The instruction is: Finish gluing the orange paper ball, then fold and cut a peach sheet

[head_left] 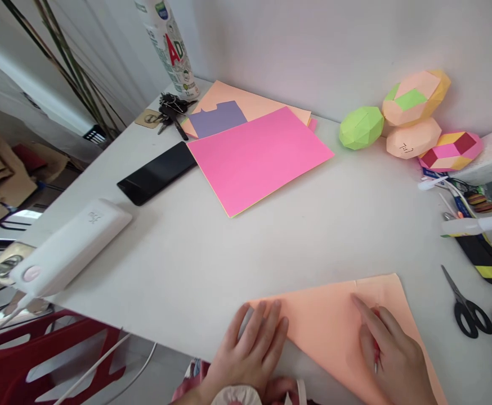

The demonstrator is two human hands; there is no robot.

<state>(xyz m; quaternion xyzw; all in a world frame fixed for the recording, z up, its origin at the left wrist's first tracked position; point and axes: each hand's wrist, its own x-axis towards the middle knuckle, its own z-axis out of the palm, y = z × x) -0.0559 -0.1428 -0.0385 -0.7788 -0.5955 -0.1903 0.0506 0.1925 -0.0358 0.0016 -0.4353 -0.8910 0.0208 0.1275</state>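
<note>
A sheet of peach paper [322, 320], seemingly folded, lies at the near edge of the white table. My left hand [254, 343] rests flat on its left corner, fingers stretched out and holding nothing. On the paper's right part is my right hand [393, 354], index finger extended to touch the sheet near its upper edge. Tucked in that hand is a slim red pen-like tool [376, 346] with a thin metal end; most of it is hidden by the fingers. To the right lie black-handled scissors [468, 309].
A pink sheet [263, 163] overlaps purple and peach paper at the back. Left of it are a black phone [157, 173], keys [172, 112], a spray can [172, 53] and a white device [75, 247]. Several faceted paper shapes [412, 138] stand back right, above cluttered tools [482, 247].
</note>
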